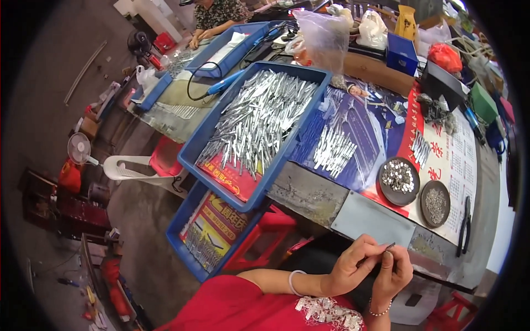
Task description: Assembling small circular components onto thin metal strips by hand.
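1. Head view shows my left hand (349, 267) and my right hand (393, 276) close together below the table edge (364, 218), over my lap.
2. Fingers of both hands are pinched together on one thin metal pin (390, 246), which points up toward the table.
3. I judge this is the fitting step: small part onto pin.
4. Next I need a steady grip, and then a reach to the dark dish of small silver pieces (398, 179) on the table above my hands.
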